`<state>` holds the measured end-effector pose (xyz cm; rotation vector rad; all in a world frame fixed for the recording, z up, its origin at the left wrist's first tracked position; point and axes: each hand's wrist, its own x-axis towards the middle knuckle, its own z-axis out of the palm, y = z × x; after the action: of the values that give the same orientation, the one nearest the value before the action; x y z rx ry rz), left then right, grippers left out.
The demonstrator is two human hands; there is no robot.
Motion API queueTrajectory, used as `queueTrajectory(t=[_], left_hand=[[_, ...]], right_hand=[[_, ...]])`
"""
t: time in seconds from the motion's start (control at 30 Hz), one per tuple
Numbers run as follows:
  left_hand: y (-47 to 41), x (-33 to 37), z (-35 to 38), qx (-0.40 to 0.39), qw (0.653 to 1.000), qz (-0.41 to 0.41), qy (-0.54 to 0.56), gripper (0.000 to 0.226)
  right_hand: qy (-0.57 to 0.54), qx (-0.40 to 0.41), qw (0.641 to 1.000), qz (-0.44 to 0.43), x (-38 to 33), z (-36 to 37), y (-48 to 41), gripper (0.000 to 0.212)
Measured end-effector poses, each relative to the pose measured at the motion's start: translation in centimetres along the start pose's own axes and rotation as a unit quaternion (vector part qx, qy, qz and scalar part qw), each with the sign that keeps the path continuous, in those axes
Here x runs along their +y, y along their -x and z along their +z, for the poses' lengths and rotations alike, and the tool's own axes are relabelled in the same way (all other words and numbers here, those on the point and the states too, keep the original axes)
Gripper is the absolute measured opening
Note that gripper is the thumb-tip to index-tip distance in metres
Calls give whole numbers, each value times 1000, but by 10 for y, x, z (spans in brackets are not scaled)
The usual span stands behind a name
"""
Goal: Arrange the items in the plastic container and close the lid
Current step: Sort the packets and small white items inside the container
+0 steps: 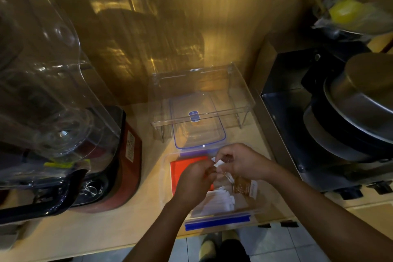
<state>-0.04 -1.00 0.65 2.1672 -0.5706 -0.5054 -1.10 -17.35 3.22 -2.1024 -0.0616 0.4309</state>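
A clear plastic container [167, 178] with blue clips stands on the wooden counter near its front edge. Inside lie a red packet [180, 170], several white sachets [219, 200] and a brown packet [243, 187]. Its clear lid [197, 132] with a blue rim lies just behind it, partly under a clear acrylic riser. Both hands hover over the container. My left hand [194, 181] and my right hand [244, 162] pinch small white sachets [218, 164] between their fingertips.
The clear acrylic riser [204, 95] stands at the back against the wall. A red and black blender base [119, 168] with a clear jar [49, 83] fills the left. At the right sit a black appliance and stacked steel pans [350, 112]. My feet show below the counter edge.
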Motion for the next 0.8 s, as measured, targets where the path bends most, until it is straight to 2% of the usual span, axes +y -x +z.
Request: queueTrajectory(t=[0.07,0.13,0.2,0.23,0.3,0.37,0.43,0.57,0.63,0.7,0.77,0.8], left_hand=[[3,1,3,19,996,-30,77,14],[6,-1,3,35,983,-66,166,14],[9,-1,3,54,966,-102,233,16],[10,-2,2,64,957,-119,256,16],[12,-4,2,83,946,-142,279,19],[13,-6,3,93,939,-158,291,20],[14,-5,3,105,930,-185,301,17],[14,-4,2,127,905,-218,344,29],[15,-5,1,142,889,-237,364,27],[15,-7,-1,155,878,-256,375,23],[16,-8,-2,168,863,-271,393,18],[16,-8,-3,175,854,-277,404,15]], right_hand=[[-64,43,997,12,4,-2,3,9],[-37,83,995,35,14,-3,5,7],[143,75,985,63,26,-3,10,3],[243,55,966,66,31,0,12,2],[382,9,923,55,42,11,14,21],[449,-16,892,41,53,22,13,41],[473,-25,880,31,58,30,12,52],[484,-49,873,24,61,36,12,51],[464,-52,884,39,58,32,13,51],[420,-30,906,39,50,26,13,39],[286,17,957,38,38,17,15,14],[179,37,982,55,32,12,16,20]])
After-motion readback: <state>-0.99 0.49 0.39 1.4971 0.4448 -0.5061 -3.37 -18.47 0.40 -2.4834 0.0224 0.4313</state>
